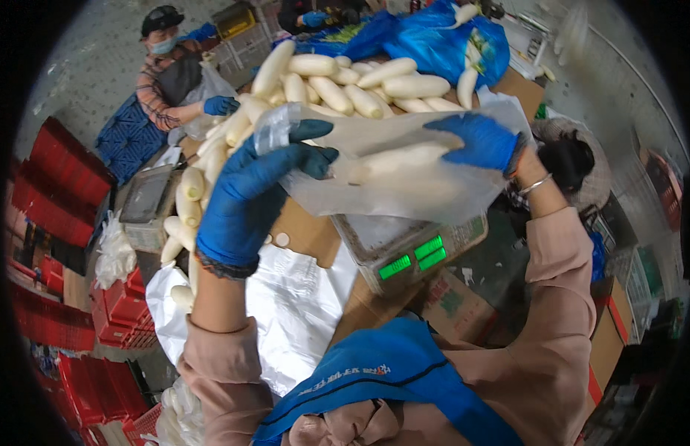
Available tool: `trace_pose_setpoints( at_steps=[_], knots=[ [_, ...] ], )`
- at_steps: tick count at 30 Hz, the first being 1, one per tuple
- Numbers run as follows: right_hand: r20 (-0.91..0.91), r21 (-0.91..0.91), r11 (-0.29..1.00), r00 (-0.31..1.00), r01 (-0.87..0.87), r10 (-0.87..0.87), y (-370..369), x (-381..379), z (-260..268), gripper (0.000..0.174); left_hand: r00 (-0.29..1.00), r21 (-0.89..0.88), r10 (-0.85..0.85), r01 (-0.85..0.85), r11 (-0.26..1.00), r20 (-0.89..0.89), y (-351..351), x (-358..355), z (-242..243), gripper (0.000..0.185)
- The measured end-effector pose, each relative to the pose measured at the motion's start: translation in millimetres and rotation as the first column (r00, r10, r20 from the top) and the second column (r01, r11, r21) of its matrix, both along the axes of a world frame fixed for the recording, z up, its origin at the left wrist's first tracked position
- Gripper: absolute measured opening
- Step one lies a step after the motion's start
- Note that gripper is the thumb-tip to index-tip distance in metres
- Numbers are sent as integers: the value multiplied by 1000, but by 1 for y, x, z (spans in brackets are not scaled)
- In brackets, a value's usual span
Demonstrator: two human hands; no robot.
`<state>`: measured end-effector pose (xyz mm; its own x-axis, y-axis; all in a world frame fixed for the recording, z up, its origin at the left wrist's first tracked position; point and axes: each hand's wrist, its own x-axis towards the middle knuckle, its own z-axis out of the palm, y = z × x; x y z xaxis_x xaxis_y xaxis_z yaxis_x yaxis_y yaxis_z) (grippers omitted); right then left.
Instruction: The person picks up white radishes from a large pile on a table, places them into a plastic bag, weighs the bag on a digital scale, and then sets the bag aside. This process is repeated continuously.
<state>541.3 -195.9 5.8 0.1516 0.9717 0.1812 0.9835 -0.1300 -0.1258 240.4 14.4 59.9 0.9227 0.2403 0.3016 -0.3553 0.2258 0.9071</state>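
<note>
A translucent plastic bag (345, 203) with a white radish (400, 166) in it is held up before me. My left hand (250, 189), in a blue glove, grips the bag's gathered end between thumb and fingers. At the bag's other end, my right hand (481, 140), also gloved in blue, lies partly behind or inside the film; which one I cannot tell. Under the bag stands a digital scale (372, 237) with lit green displays. Behind it lies a heap of white radishes (333, 95).
White plastic sheeting (294, 312) lies near my front. A second scale (147, 195) stands at the left, by red crates (122, 306). Blue plastic bags (434, 44) lie beyond the radishes. A co-worker (172, 78) reaches in at the upper left; another person (573, 161) is at the right.
</note>
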Motion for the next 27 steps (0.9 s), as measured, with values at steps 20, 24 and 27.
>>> trace_pose_setpoints(
  at_steps=[20, 24, 27],
  knots=[
    [753, 517, 769, 627, -375, -201, -41, -13, 190, 30, 949, -203, -68, 135, 970, 309, 56, -5, 66, 26],
    [398, 760, 613, 900, -215, -178, 10, -56, 225, 22, 871, 83, 136, -198, 977, 472, 48, -72, 100, 50],
    [-23, 753, 655, 993, -58, 114, 54, -80, 220, 23, 744, 356, 367, -615, 704, 558, 39, -126, 107, 61]
  ],
)
